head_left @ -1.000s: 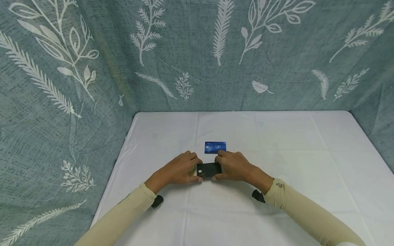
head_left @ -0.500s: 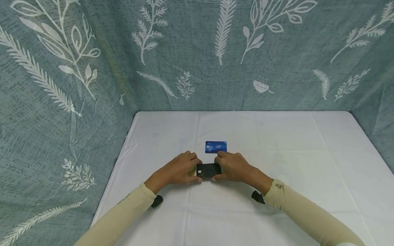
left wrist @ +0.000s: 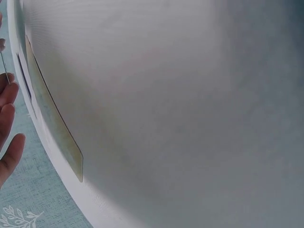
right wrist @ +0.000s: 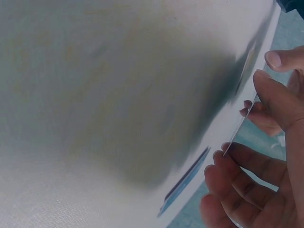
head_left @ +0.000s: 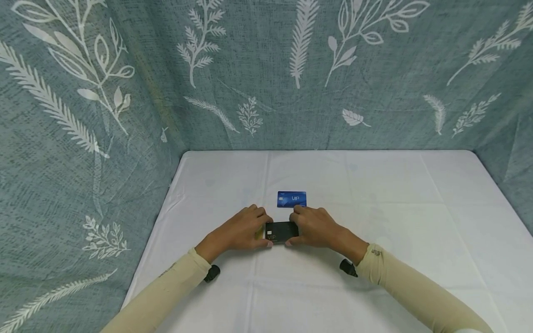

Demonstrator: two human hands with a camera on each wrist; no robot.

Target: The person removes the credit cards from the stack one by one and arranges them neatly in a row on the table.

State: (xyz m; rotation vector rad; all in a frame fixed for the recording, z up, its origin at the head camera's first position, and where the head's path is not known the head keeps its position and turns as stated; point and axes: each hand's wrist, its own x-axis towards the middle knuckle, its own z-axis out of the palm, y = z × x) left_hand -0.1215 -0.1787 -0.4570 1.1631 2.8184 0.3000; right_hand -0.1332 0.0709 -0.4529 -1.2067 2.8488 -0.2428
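A black card [head_left: 282,232] with "VIP" print and a chip is held level between the two hands, seen edge-on and raised over the table in the right wrist view. My left hand [head_left: 243,229] grips its left end, thumb at the near edge and fingers at the far edge. With thumb and fingers, my right hand [head_left: 318,226] pinches the right end. Beneath the left hand lies a gold card [left wrist: 57,114], mostly covered in the head view. A blue "VIP" card [head_left: 287,199] lies flat just beyond the hands, close to the right fingers.
A white cloth covers the table [head_left: 395,208]. Grey-green leaf-print curtains [head_left: 266,69] hang behind it and along the left side. Small black devices [head_left: 213,273] show below both wrists.
Both hands and the black card keep nearly the same place, with a very slight shift left and nearer. The blue card stays put.
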